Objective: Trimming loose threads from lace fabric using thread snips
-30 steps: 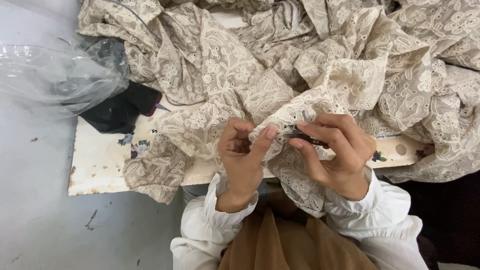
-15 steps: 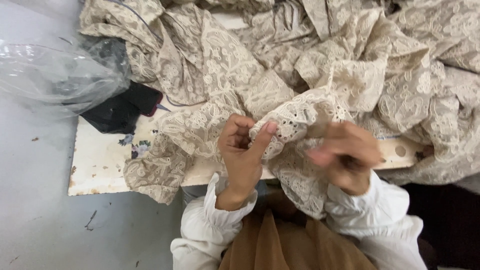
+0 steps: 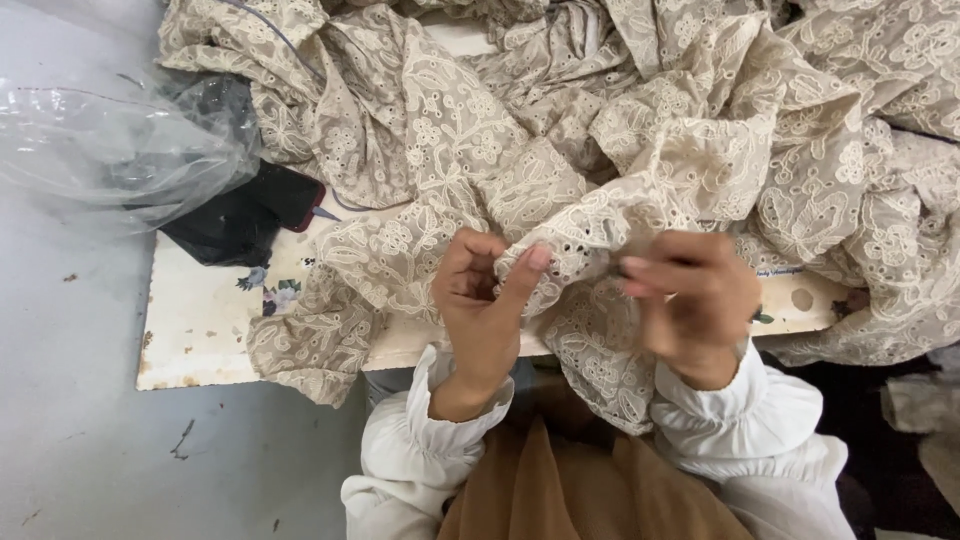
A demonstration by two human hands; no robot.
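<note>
A large heap of cream embroidered lace fabric (image 3: 600, 130) covers most of a white board (image 3: 200, 330) in front of me. My left hand (image 3: 480, 300) pinches a fold of the lace edge between thumb and fingers, palm turned towards me. My right hand (image 3: 690, 300) is blurred with motion and grips the same fold just to the right. Whether the right hand also holds a small tool is not visible. White gathered sleeve cuffs (image 3: 430, 430) and a tan cloth (image 3: 580, 490) lie below my wrists.
A crumpled clear plastic bag (image 3: 110, 150) lies at the left on the grey floor (image 3: 90, 450). A black item with a red edge (image 3: 250, 210) rests on the board's left part. The board has small flower prints (image 3: 270, 295).
My right hand has shifted along the lace fold and blurred with quick motion. The dark item seen between its fingers a second ago no longer shows. My left hand stays in place.
</note>
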